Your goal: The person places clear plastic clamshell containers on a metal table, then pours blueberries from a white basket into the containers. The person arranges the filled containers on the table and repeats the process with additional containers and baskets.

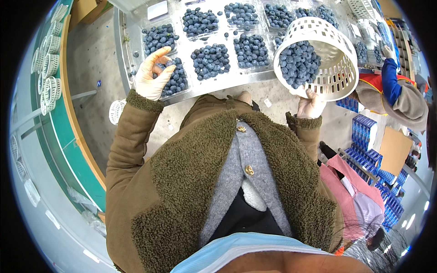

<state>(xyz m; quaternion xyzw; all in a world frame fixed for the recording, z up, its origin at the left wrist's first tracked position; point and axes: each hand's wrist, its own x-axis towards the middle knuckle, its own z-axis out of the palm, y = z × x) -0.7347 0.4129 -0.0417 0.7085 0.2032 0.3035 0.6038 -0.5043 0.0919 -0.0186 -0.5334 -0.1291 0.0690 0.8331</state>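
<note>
My right hand (311, 104), in a pale thin glove, grips the rim of a white slotted plastic basket (336, 63). The basket is tilted on its side, with a heap of blueberries (298, 64) near its mouth. My left hand (153, 73), gloved too, is over the near left clear plastic punnet of blueberries (175, 83); its thumb and fingers are curled around a berry or berries, partly hidden. More filled punnets stand in rows on the metal table, among them one in the near row (210, 61), another beside it (251, 51) and one behind (200, 22).
Loose blueberries (226, 34) lie between punnets on the metal table (218, 85). White baskets stand on a green bench (68, 136) at left, and one basket (116, 112) is below the table. Co-workers (391, 85) and stacked blue cartons (364, 132) are at right.
</note>
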